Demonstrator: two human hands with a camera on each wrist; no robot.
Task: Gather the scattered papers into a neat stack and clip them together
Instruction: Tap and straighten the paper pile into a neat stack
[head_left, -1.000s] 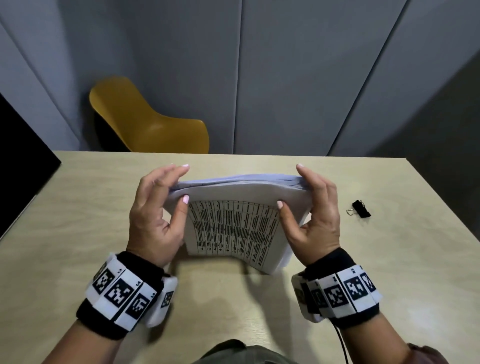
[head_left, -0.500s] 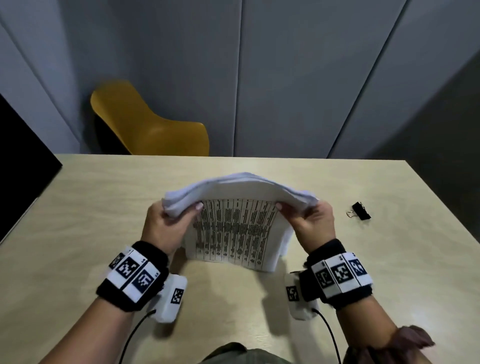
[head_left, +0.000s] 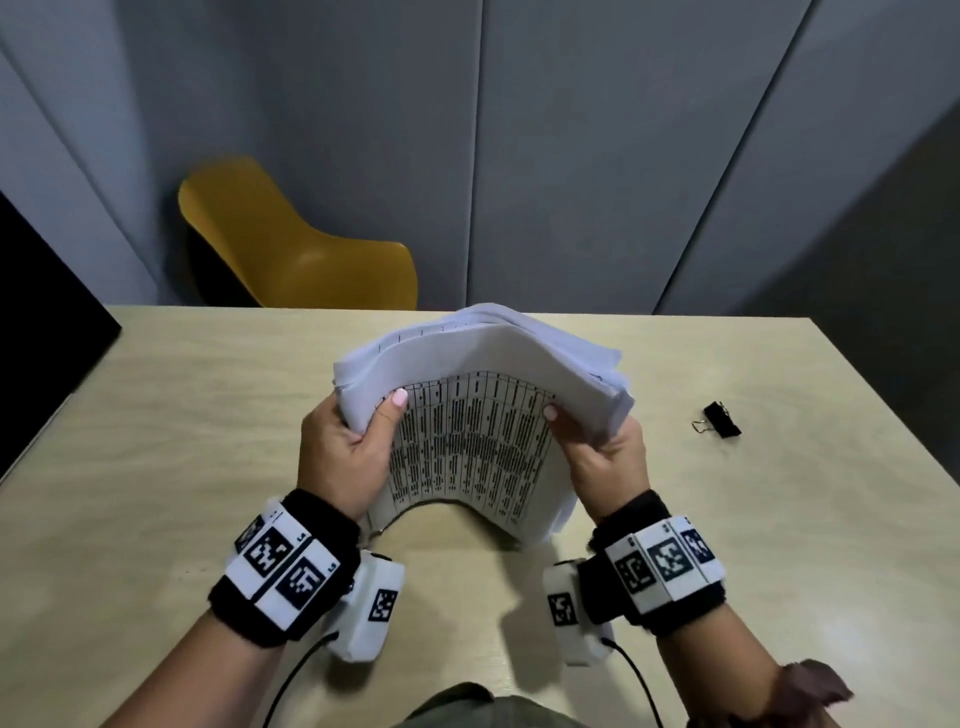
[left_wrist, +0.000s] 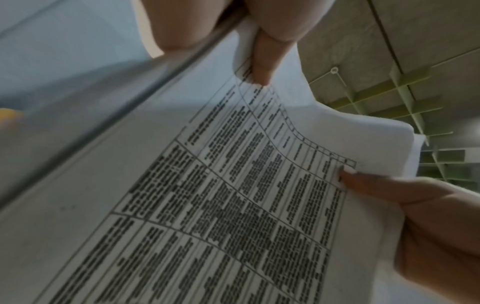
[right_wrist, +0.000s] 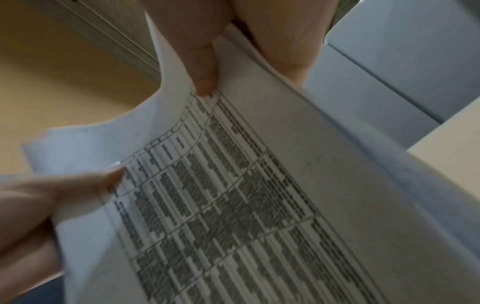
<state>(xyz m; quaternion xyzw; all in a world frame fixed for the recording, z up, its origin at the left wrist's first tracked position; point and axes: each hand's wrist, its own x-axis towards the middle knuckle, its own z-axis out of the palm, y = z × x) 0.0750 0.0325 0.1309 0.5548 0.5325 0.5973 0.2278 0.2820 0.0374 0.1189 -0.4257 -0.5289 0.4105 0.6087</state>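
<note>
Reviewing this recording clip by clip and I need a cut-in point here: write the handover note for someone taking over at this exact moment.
Left hand: grips the left edge of the paper stack, thumb on the printed front sheet.
Right hand: grips the right edge the same way.
The stack stands on its lower edge on the table, bowed toward the person; its upper sheet edges look uneven.
Binder clip: lies on the table to the right of the stack, untouched.
Done: papers gathered into one bundle.
Left: square the edges, probably by tapping on the table, then fetch the clip and fasten it on.
</note>
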